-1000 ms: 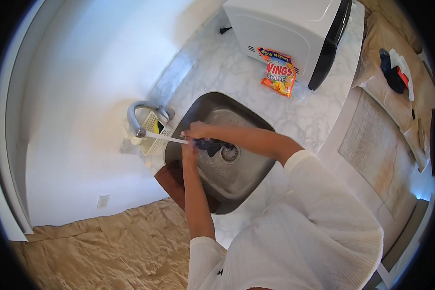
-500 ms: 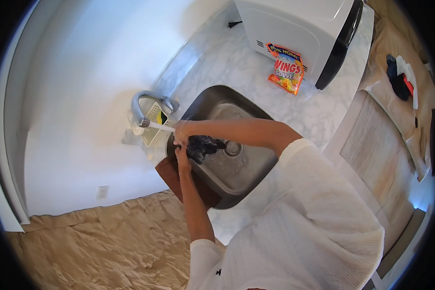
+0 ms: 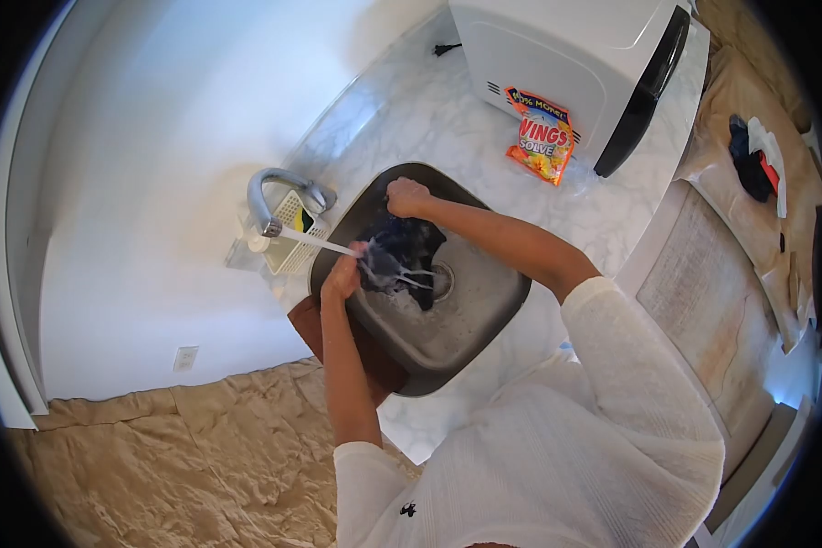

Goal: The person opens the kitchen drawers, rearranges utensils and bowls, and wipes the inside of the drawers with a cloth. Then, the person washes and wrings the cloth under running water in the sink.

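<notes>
A dark, wet cloth garment is spread between my two hands over the steel sink. My left hand is closed on the edge of it at the left side of the basin. At the far rim, my right hand is a fist around another part of the cloth. Water pours from the curved chrome faucet onto the fabric near my left hand and runs off toward the drain. Which garment it is cannot be made out.
A white basket with a yellow sponge stands behind the faucet. An orange detergent packet leans against a white appliance on the marble counter. Something brown hangs over the sink's left edge. More clothes lie at far right.
My hands, close together before, are now apart. The right one has moved up and away toward the far rim, and the bunched garment has opened out under the water.
</notes>
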The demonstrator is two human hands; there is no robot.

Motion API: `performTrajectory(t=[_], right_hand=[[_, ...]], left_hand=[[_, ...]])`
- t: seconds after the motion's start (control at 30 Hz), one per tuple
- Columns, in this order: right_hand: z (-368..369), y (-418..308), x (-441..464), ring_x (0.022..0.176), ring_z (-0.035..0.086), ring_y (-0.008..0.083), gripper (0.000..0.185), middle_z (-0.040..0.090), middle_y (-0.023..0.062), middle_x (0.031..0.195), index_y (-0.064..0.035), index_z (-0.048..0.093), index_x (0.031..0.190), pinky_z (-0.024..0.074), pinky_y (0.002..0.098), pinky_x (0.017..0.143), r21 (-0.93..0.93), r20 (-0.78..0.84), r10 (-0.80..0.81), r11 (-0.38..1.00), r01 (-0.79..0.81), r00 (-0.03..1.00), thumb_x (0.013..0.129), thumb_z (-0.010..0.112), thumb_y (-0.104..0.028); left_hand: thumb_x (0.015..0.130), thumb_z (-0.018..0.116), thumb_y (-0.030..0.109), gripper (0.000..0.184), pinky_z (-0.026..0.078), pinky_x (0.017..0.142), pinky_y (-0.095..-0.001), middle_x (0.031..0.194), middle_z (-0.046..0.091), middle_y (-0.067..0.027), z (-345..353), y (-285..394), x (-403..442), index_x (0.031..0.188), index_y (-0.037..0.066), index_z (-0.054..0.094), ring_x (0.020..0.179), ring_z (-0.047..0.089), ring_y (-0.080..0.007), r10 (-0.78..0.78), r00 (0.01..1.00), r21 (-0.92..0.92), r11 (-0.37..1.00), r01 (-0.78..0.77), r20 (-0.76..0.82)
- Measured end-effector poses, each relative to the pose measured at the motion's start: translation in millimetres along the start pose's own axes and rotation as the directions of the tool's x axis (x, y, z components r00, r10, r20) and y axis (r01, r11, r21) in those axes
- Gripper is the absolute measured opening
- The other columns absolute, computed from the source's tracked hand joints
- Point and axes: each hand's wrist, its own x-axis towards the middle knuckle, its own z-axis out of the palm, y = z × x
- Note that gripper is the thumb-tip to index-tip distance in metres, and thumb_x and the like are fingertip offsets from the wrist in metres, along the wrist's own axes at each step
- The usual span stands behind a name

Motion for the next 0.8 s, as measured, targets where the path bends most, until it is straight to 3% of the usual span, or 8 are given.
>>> performTrajectory(t=[0.1, 0.2, 0.3, 0.4, 0.5, 0.6, 0.7, 0.8], right_hand=[[11.9, -0.3, 0.3, 0.107, 0.047, 0.0319, 0.046, 0.047, 0.0221, 0.116, 0.0005, 0.051, 0.111, 0.0437, 0.0389, 0.084, 0.045, -0.042, -0.067, 0.997, 0.069, 0.997, 0.069, 0.059, -0.018], [33.8, -7.5, -7.1, 0.101, 0.051, 0.0282, 0.061, 0.048, 0.0203, 0.114, -0.0021, 0.042, 0.122, 0.0441, 0.0345, 0.081, 0.205, 0.029, -0.393, 0.902, 0.379, 0.919, 0.065, 0.061, -0.010], [36.1, -22.0, -26.5, 0.095, 0.050, 0.0220, 0.066, 0.051, 0.0147, 0.108, -0.0038, 0.042, 0.123, 0.0428, 0.0301, 0.077, 0.649, 0.263, -0.481, 0.730, 0.216, 0.837, 0.060, 0.061, -0.006], [46.5, -28.1, -36.3, 0.087, 0.049, 0.0180, 0.065, 0.052, 0.0093, 0.103, -0.0043, 0.045, 0.121, 0.0416, 0.0264, 0.071, 0.932, 0.144, -0.528, 0.358, 0.065, 0.837, 0.058, 0.060, -0.009], [34.1, -28.5, -28.2, 0.081, 0.051, 0.0165, 0.056, 0.054, 0.0060, 0.100, -0.0042, 0.049, 0.114, 0.0423, 0.0254, 0.068, 0.885, 0.293, -0.504, 0.464, -0.031, 0.812, 0.060, 0.059, -0.014], [7.4, -34.0, -18.9, 0.069, 0.046, 0.0114, 0.060, 0.051, 0.0008, 0.072, -0.0040, 0.043, 0.123, 0.0395, 0.0222, 0.061, 0.667, 0.515, -0.450, 0.745, -0.011, 0.729, 0.066, 0.056, -0.016], [5.8, -20.8, 0.2, 0.056, 0.056, 0.0196, 0.028, 0.056, 0.0085, 0.058, -0.0037, 0.062, 0.075, 0.0440, 0.0350, 0.051, 0.272, 0.412, -0.520, 0.854, 0.444, 0.748, 0.060, 0.068, -0.027], [-12.2, -12.0, -8.8, 0.056, 0.058, 0.0228, 0.035, 0.057, 0.0110, 0.056, -0.0021, 0.061, 0.074, 0.0449, 0.0356, 0.052, 0.098, 0.178, -0.462, 0.887, 0.451, 0.869, 0.054, 0.074, -0.028]], left_hand=[[0.075, 0.061, 0.038, 0.044, 0.050, 0.052, -0.0276, 0.082, 0.058, -0.0064, 11.3, 37.6, -13.7, 0.099, 0.003, 0.050, 0.065, 0.057, -0.0161, -0.231, 0.971, 0.396, 0.887, 0.237, -0.061], [0.074, 0.061, 0.031, 0.042, 0.044, 0.043, -0.0303, 0.068, 0.055, -0.0083, 26.5, 28.5, -9.9, 0.093, -0.004, 0.052, 0.053, 0.053, -0.0177, 0.083, 0.933, 0.551, 0.824, 0.133, -0.349], [0.073, 0.061, 0.028, 0.044, 0.044, 0.048, -0.0304, 0.069, 0.057, -0.0101, 9.8, 19.4, 10.7, 0.094, -0.009, 0.053, 0.059, 0.056, -0.0182, 0.185, 0.933, 0.647, 0.760, 0.062, -0.307], [0.074, 0.060, 0.022, 0.038, 0.044, 0.057, -0.0305, 0.078, 0.058, -0.0108, 18.7, 14.2, -13.2, 0.096, -0.009, 0.055, 0.068, 0.056, -0.0164, 0.587, 0.806, 0.556, 0.696, -0.455, -0.075], [0.075, 0.059, 0.018, 0.035, 0.042, 0.065, -0.0288, 0.083, 0.058, -0.0082, -17.9, 5.2, 9.7, 0.101, -0.005, 0.055, 0.075, 0.053, -0.0137, 0.628, 0.778, 0.658, 0.583, -0.477, 0.008], [0.077, 0.059, 0.022, 0.030, 0.036, 0.057, -0.0226, 0.076, 0.054, -0.0004, 17.3, 37.0, -30.5, 0.098, 0.000, 0.056, 0.069, 0.046, -0.0064, 0.488, 0.871, 0.629, 0.696, -0.347, -0.060], [0.078, 0.058, 0.011, 0.014, 0.037, 0.061, -0.0226, 0.077, 0.052, -0.0011, 29.3, 40.0, -33.6, 0.089, 0.002, 0.057, 0.070, 0.044, -0.0084, 0.578, 0.816, 0.451, 0.726, -0.520, 0.011], [0.079, 0.060, 0.012, 0.012, 0.035, 0.059, -0.0196, 0.075, 0.052, 0.0011, 39.8, 36.0, -30.1, 0.085, 0.002, 0.056, 0.070, 0.042, -0.0056, 0.521, 0.851, 0.455, 0.775, -0.438, -0.069]])
